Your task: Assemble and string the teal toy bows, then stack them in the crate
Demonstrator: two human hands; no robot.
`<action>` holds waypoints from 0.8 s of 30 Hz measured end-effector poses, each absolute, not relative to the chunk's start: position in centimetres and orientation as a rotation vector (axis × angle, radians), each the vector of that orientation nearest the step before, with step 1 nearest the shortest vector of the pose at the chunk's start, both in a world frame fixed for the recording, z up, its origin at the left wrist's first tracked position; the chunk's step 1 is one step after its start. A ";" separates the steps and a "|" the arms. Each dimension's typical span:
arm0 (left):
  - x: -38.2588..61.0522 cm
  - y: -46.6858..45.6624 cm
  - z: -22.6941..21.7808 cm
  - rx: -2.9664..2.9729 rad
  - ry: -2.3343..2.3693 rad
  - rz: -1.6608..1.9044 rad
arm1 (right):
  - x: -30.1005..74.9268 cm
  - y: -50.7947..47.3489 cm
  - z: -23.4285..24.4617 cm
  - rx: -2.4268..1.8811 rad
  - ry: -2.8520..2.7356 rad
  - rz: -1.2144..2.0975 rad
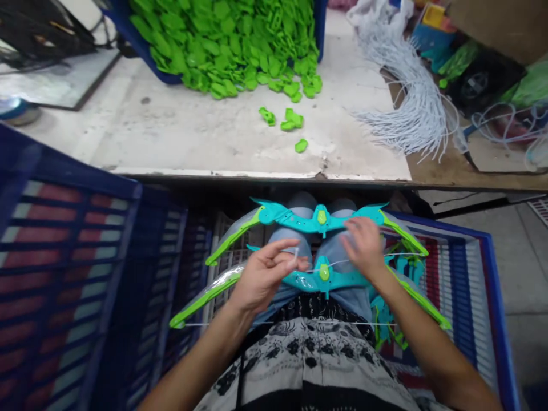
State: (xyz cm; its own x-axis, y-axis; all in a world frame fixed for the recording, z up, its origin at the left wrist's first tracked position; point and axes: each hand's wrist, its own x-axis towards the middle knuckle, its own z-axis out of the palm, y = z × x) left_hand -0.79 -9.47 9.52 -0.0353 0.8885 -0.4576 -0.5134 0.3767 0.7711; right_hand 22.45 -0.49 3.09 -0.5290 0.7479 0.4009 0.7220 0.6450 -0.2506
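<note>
Two toy bows lie across my lap, one behind the other, each with a turquoise middle and green limbs. My left hand (269, 271), above the nearer bow (351, 279), pinches the end of a thin white string (338, 262) between thumb and fingers. The string runs rightward, past my right hand, to the right tip of the farther bow (299, 220). Beside that bow's right half is my right hand (363, 245), slightly blurred, fingers bent and apart with nothing visible in them. A white bowstring (334, 323) spans the nearer bow's tips.
On the white table (192, 137) ahead stands a blue bin (171, 77) heaped with green plastic pieces (231, 45), several loose in front. A bundle of white strings (411, 108) lies right. Blue crates flank me; the right crate (483, 274) holds more bows (385, 319).
</note>
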 end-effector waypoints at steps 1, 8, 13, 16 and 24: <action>-0.4 -9.6 9.4 0.428 1.083 1.142 | 19.3 -0.2 2.8 -1.050 -2.536 0.126; -1.5 -10.2 10.0 0.428 1.001 1.254 | 11.6 4.4 3.2 -1.055 -3.003 0.647; -4.4 -10.1 10.2 0.403 1.176 1.627 | 14.1 9.8 5.2 -0.747 -2.879 1.514; -6.1 -9.7 9.9 0.424 1.376 1.815 | 14.6 10.9 4.5 -0.792 -2.719 1.802; -10.6 -6.2 8.9 0.532 1.726 1.907 | 14.8 10.0 3.4 -0.938 -2.539 1.953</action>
